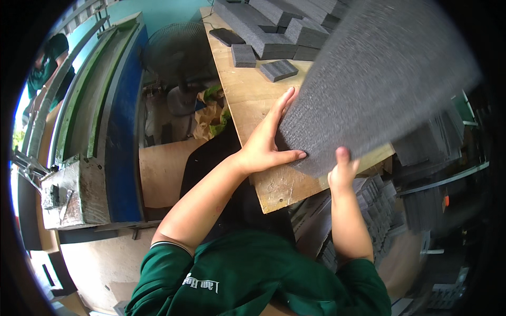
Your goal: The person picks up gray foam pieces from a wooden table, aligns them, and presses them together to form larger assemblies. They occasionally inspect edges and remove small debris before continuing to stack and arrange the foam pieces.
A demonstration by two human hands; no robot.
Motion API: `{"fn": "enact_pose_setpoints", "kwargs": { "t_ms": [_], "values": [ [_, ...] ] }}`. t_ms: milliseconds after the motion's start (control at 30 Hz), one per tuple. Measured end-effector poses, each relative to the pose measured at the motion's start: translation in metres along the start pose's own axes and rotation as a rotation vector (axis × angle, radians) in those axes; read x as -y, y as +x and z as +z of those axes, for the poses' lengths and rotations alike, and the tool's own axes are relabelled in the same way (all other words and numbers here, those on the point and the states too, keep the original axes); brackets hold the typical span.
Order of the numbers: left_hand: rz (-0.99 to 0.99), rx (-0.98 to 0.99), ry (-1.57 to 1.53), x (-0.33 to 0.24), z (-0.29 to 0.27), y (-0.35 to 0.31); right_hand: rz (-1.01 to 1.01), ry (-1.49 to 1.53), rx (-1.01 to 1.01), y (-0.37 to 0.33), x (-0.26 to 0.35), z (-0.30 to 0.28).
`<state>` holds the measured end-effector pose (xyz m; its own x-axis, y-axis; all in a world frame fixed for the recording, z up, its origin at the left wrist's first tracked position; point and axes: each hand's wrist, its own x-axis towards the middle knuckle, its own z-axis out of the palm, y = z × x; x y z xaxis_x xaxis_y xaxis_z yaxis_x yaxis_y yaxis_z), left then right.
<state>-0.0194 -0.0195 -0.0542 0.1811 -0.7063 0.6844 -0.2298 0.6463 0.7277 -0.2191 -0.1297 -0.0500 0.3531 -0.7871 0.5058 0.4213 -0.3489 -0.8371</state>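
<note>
A large dark grey foam sheet [374,79] is tilted up over the right side of the wooden table [279,192], its far part smeared by motion. My left hand [269,142] grips its near left corner, thumb on the face that shows and fingers along the edge. With the thumb on the near edge, my right hand [343,167] holds the sheet further right; its other fingers are mostly hidden behind the foam. Two small grey foam blocks [278,70] [243,56] lie on the table beyond my left hand.
Stacked grey foam pieces [263,37] fill the table's far end. A standing fan [176,58] is left of the table, near a blue and green machine [124,105]. More foam pieces [377,210] are piled at the lower right. Another person [52,63] is at the far left.
</note>
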Motion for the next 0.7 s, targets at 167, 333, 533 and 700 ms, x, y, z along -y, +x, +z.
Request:
{"fn": "enact_pose_setpoints", "kwargs": {
  "t_ms": [167, 333, 533, 700],
  "values": [
    [-0.040, 0.052, 0.218, 0.031, -0.007, -0.006, 0.253, -0.304, 0.323, -0.028, -0.004, -0.037],
    [-0.017, 0.137, 0.323, 0.038, -0.009, -0.005, 0.449, -0.564, 0.502, -0.022, 0.006, -0.053],
    [-0.053, 0.144, 0.171, 0.038, -0.005, -0.006, 0.099, -0.639, 0.561, -0.018, -0.018, -0.041],
    [-0.073, 0.043, 0.177, 0.036, 0.005, -0.004, -0.092, -0.684, 0.467, -0.027, -0.029, -0.021]
  ]
}}
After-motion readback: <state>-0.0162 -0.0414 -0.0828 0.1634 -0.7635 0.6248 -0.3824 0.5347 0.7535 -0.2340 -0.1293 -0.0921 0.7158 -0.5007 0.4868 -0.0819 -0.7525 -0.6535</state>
